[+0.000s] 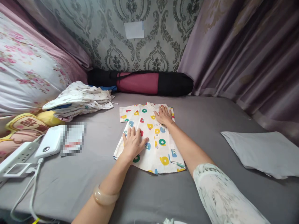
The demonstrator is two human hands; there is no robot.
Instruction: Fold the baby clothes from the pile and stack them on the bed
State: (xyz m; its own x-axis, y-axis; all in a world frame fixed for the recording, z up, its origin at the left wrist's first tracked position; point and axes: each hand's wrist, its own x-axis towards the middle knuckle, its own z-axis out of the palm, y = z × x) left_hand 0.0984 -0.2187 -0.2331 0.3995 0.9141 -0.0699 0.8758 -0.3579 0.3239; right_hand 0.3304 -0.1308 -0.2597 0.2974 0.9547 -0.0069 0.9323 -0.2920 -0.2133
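A small white short-sleeved shirt (149, 152) with red, yellow, green and blue prints lies front side up on the grey sheet, its collar pointing away from me. My left hand (133, 141) rests on the lower left part of the shirt, fingers spread. Near the collar, my right hand (164, 115) presses flat on the upper right side with its fingers stretched out. Along the right side the fabric looks folded inward, and the right sleeve is partly covered by my hand.
Piled clothes (81, 99) lie at the back left. Left of me are a power bank (50, 141), a power strip (17, 160) with cables and a blurred packet (73, 139). A black and maroon long bag (140, 82) lies along the wall. Folded grey cloth (263, 151) is at right.
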